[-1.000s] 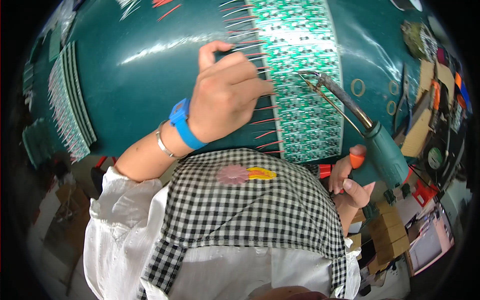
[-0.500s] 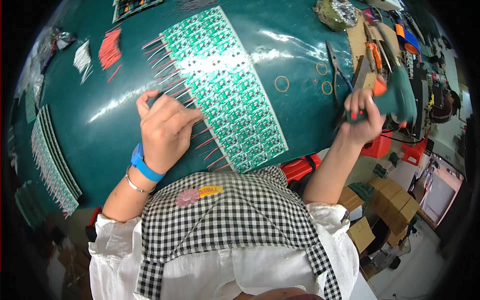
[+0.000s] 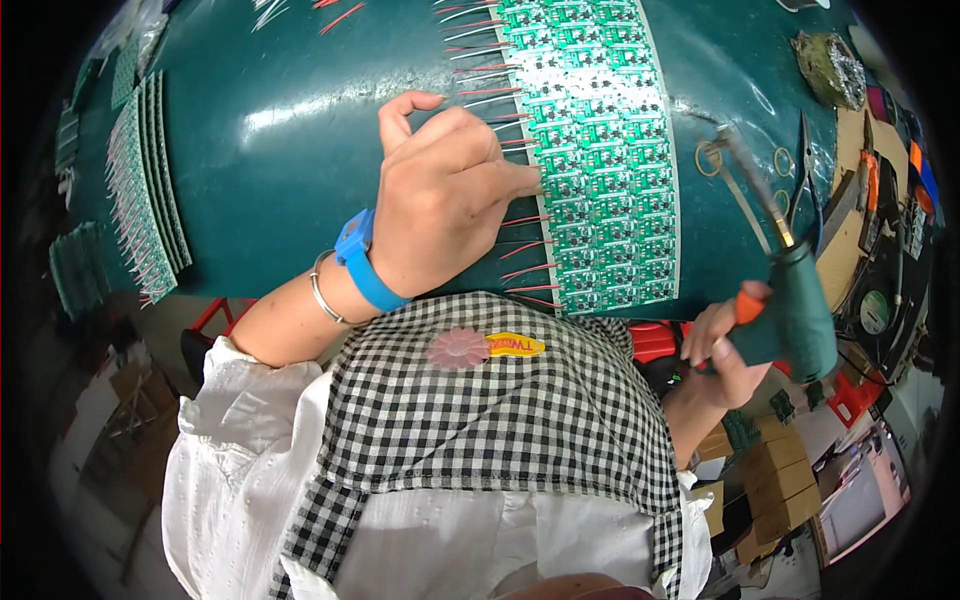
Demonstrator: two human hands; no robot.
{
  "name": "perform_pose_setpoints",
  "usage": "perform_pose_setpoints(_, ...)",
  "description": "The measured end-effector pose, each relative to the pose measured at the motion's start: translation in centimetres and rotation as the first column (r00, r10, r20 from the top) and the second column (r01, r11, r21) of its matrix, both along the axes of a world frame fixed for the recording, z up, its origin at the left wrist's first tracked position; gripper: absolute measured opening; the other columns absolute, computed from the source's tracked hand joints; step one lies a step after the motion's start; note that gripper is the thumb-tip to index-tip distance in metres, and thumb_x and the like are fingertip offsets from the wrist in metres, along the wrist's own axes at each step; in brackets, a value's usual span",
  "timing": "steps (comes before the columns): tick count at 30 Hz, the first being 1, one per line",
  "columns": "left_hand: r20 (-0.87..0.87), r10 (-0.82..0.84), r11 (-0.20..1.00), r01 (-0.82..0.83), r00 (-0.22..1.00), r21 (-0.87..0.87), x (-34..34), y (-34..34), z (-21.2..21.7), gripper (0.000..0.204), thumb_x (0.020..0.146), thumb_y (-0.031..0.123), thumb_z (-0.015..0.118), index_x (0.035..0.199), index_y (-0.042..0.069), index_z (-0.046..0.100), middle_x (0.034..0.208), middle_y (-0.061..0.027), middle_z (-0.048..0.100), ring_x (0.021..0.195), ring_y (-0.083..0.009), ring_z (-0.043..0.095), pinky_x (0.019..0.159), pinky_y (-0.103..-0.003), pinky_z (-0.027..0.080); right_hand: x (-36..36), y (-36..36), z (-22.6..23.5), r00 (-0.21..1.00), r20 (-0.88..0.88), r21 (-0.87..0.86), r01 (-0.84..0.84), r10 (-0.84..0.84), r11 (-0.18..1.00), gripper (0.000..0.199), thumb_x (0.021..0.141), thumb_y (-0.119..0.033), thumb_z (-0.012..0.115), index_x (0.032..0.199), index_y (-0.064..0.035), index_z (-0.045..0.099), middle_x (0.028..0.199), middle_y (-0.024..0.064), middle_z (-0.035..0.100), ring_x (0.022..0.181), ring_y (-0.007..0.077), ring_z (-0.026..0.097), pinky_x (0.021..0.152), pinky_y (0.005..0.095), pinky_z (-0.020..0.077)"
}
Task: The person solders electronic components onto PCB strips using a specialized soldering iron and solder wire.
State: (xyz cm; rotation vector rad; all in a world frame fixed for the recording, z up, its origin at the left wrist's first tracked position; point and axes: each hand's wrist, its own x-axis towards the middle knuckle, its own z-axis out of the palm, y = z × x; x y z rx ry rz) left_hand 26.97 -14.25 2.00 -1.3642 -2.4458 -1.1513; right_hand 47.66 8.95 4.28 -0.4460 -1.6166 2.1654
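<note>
A long panel of green circuit boards (image 3: pixel 610 200) lies in front of me, with red and white wires (image 3: pixel 490 70) sticking out along its left edge. My left hand (image 3: pixel 440 190) is closed in a pinch, fingertips at that edge between the wires; whatever sits between them is hidden. In my right hand (image 3: pixel 725 360) is a green pistol-shaped soldering gun (image 3: pixel 800 310) with an orange trigger. My fingers wrap its grip. Its brass-collared metal tip, blurred, points up and left, to the right of the panel and apart from it.
Finished-looking wired panels (image 3: pixel 150 190) stand stacked at the left. Loose red wires (image 3: pixel 342 18) and white wires (image 3: pixel 268 12) lie at the far left. Pliers (image 3: pixel 803 180), rubber bands (image 3: pixel 783 160) and a foil-wrapped lump (image 3: pixel 830 68) are at the right. Cardboard boxes (image 3: pixel 780 480) stand below the table.
The view has shifted, so the table's things sit farther right and higher. My right hand has turned the soldering gun so its tip points toward the panel. My left hand stays pinched at the panel's edge.
</note>
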Motion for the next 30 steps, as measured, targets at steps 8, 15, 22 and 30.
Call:
perform_pose_setpoints(8, 0.018, 0.007, 1.000, -0.007, 1.000, 0.004, 0.2, 0.1, -0.5, 0.026, 0.058, -0.005, 0.074, 0.077, 0.013, 0.073, 0.062, 0.0041, 0.045, 0.066, -0.0141, 0.052, 0.088, -0.037, 0.033, 2.0, -3.0, 0.5, 0.955, 0.217, -0.131, -0.175, 0.200, 0.976, 0.054, 0.075, -0.006, 0.069, 0.119, 0.0082, 0.041, 0.057, 0.0066, 0.048, 0.043, 0.0152, 0.045, 0.039, 0.0266, 0.0373)
perform_pose_setpoints(15, 0.032, 0.001, 1.000, -0.002, 0.999, 0.029, 0.2, 0.1, -0.7, 0.026, 0.058, -0.004, 0.074, 0.077, 0.013, 0.072, 0.064, 0.0030, 0.046, 0.066, -0.0144, 0.052, 0.089, -0.037, 0.032, 1.7, -3.5, 0.7, 0.943, 0.286, -0.164, -0.128, 0.172, 0.978, 0.050, 0.073, -0.005, 0.069, 0.115, 0.0078, 0.044, 0.058, 0.0083, 0.050, 0.044, 0.0155, 0.047, 0.040, 0.0268, 0.0379)
perform_pose_setpoints(22, 0.008, 0.002, 1.000, -0.002, 1.000, 0.018, 0.3, 0.2, -0.9, 0.025, 0.059, -0.002, 0.075, 0.078, 0.014, 0.072, 0.064, 0.0035, 0.046, 0.066, -0.0146, 0.052, 0.089, -0.039, 0.033, 1.6, -4.0, 1.0, 0.927, 0.346, -0.191, -0.084, 0.147, 0.978, 0.044, 0.071, -0.003, 0.069, 0.107, 0.0057, 0.045, 0.058, 0.0097, 0.051, 0.044, 0.0156, 0.047, 0.041, 0.0263, 0.0385)
perform_pose_setpoints(30, -0.040, 0.018, 1.000, -0.017, 0.999, 0.025, 0.5, 0.2, -1.1, 0.025, 0.058, -0.003, 0.074, 0.078, 0.013, 0.072, 0.064, 0.0039, 0.046, 0.065, -0.0141, 0.053, 0.087, -0.042, 0.033, 1.3, -4.3, 0.9, 0.921, 0.378, -0.204, -0.019, 0.096, 0.979, 0.038, 0.070, -0.002, 0.068, 0.099, 0.0027, 0.045, 0.060, 0.0105, 0.051, 0.046, 0.0158, 0.047, 0.041, 0.0260, 0.0382)
